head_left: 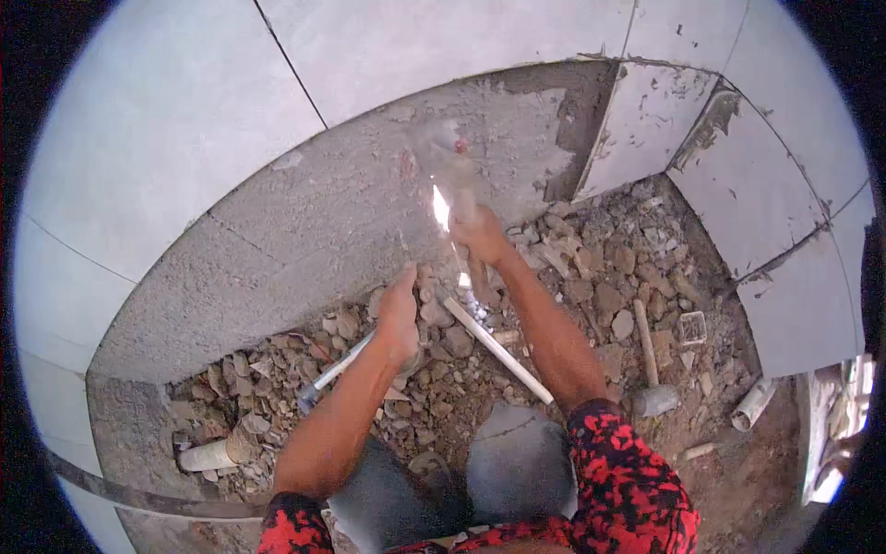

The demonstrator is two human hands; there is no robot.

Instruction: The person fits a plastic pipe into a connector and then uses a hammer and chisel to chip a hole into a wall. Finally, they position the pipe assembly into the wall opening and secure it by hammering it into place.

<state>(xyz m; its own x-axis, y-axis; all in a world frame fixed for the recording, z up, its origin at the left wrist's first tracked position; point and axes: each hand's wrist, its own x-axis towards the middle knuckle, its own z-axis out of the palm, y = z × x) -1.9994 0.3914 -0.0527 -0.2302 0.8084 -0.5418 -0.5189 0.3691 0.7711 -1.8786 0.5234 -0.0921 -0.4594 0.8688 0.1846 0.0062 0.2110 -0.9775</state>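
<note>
My right hand (480, 235) is closed around a motion-blurred tool (441, 208) with a bright, shiny face, close to the rough grey cement strip (323, 198) on the wall. Lower and to the left, my left hand (399, 309) is near the foot of that strip, above the rubble; its fingers are partly hidden, and anything in them cannot be made out. A white pipe (503, 353) lies slanted between my forearms. Another pale pipe (343, 362) passes beneath my left forearm.
Broken rubble (443, 379) covers the ground along the wall. A hammer (655, 399) lies at the right, near a small square plastic frame (692, 328) and a short pipe piece (755, 404). White tiles (738, 189) line the right wall. Another pipe piece (205, 456) is at the lower left.
</note>
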